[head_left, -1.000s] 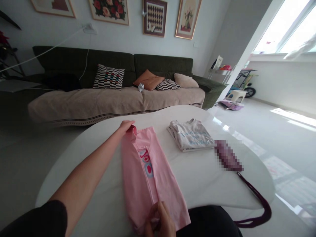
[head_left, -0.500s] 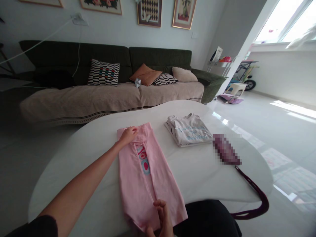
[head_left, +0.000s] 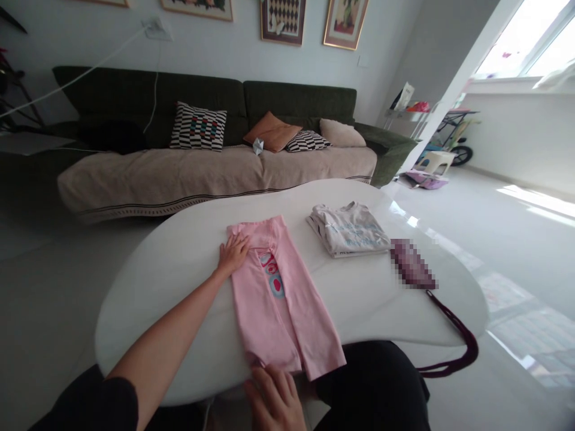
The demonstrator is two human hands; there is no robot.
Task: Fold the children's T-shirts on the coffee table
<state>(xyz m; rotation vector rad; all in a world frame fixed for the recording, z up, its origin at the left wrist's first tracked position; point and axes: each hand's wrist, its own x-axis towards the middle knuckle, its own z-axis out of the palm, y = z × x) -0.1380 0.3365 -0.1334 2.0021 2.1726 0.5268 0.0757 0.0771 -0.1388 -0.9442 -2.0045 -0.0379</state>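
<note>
A pink shirt [head_left: 278, 305] lies on the white oval table [head_left: 179, 269], its two sides folded in to the middle so that a strip of red and blue print shows. My left hand [head_left: 233, 252] rests flat and open on the shirt's far left part, near the collar. My right hand [head_left: 274, 398] lies open at the near table edge, fingers on the shirt's bottom hem.
A folded grey shirt [head_left: 348, 229] lies to the right of the pink one. A blurred dark red object [head_left: 412, 264] with a long cord [head_left: 453, 341] lies by the right edge, the cord hanging off. A green sofa [head_left: 202, 143] with cushions stands behind the table.
My left hand let go of the collar fold and now lies flat on the shirt. My right hand opened and slid down to the hem.
</note>
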